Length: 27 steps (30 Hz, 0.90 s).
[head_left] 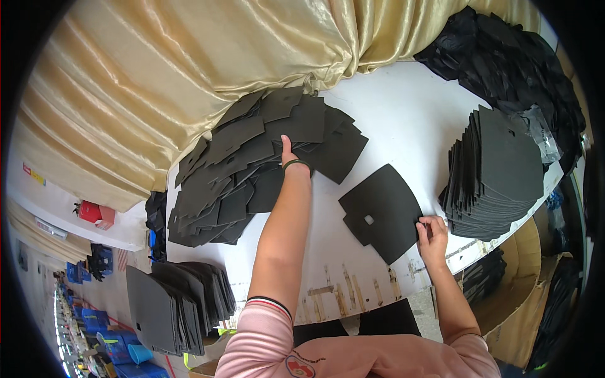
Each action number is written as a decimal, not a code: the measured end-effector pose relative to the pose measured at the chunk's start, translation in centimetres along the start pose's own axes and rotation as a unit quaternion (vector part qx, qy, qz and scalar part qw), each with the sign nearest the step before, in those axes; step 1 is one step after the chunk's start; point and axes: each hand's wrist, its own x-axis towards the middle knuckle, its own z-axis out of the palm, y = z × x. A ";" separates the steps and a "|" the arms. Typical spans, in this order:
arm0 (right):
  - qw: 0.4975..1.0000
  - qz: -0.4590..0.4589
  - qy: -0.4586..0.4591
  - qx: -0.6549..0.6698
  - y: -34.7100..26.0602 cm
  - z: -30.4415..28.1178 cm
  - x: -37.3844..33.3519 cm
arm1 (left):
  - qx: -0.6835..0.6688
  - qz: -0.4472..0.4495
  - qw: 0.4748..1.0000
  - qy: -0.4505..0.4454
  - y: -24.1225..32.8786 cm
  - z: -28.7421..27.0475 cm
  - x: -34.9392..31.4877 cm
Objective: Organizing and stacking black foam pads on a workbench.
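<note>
A black foam-like sheet (386, 211) with a small square hole and a notched corner lies on the white table before me. My right hand (433, 238) pinches its right edge between thumb and fingers. Farther left, my left hand (288, 153) reaches to a wide, loose heap of similar black sheets (230, 167). The left thumb points up against the sheets; the other fingers are hidden among them, so what they hold cannot be seen.
Upright black sheets (510, 164) stand packed in a stack on the right. Another stack (167, 309) is at lower left. Black material (504, 57) is piled at the far right, with a clear plastic bag (541, 133). Gold curtains (189, 57) border the white table (391, 101); a cardboard box (526, 302) stands right.
</note>
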 end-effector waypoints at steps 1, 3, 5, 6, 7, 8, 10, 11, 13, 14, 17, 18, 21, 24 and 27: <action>1.000 0.003 0.002 0.001 -0.1 0.0 0.1 | 0.005 0.000 1.000 0.006 0.2 0.1 0.5; 1.000 -0.003 -0.002 -0.014 -0.4 0.0 0.2 | 0.013 -0.003 1.000 0.010 0.5 0.1 1.4; 1.000 -0.006 -0.004 -0.019 -0.7 0.0 0.3 | 0.020 0.000 0.999 0.028 1.0 -0.2 2.5; 1.000 -0.012 -0.009 -0.025 -0.8 0.0 0.4 | 0.022 0.000 0.999 0.027 1.4 -0.3 3.1; 1.000 -0.009 -0.007 -0.024 -0.7 0.0 0.4 | 0.035 0.001 0.999 0.035 1.6 -0.3 3.4; 1.000 -0.018 -0.006 -0.023 -0.6 0.1 0.4 | 0.048 0.003 0.998 0.044 1.9 -0.3 3.7; 0.999 -0.026 -0.004 -0.022 -0.6 0.1 0.4 | 0.056 0.006 0.997 0.048 2.3 -0.5 3.4; 0.999 -0.035 -0.005 -0.036 -0.6 0.1 0.4 | 0.063 0.010 0.997 0.053 2.4 -0.7 2.9; 0.998 -0.046 -0.006 -0.048 -0.8 0.1 0.4 | 0.075 0.002 0.995 0.059 2.5 -0.9 1.0; 0.997 -0.046 -0.009 -0.064 -0.8 0.0 0.4 | 0.088 -0.009 0.994 0.065 2.2 -0.8 -0.4; 0.996 -0.043 -0.013 -0.080 -0.9 -0.2 0.2 | 0.123 -0.038 0.991 0.036 1.6 -1.2 -5.9; 0.996 -0.038 -0.015 -0.084 -0.8 -0.2 0.1 | 0.146 -0.044 0.988 0.022 1.4 -1.7 -7.7; 0.995 -0.035 -0.014 -0.096 -0.6 0.0 0.0 | 0.166 -0.098 0.981 -0.033 1.4 -4.1 -12.6; 0.991 0.022 -0.058 -0.121 -1.6 0.1 0.5 | 0.160 -0.143 0.973 -0.085 1.6 -8.2 -17.0; 0.978 0.085 -0.108 -0.160 -2.5 -0.5 0.7 | 0.165 -0.198 0.962 -0.095 1.3 -10.6 -22.9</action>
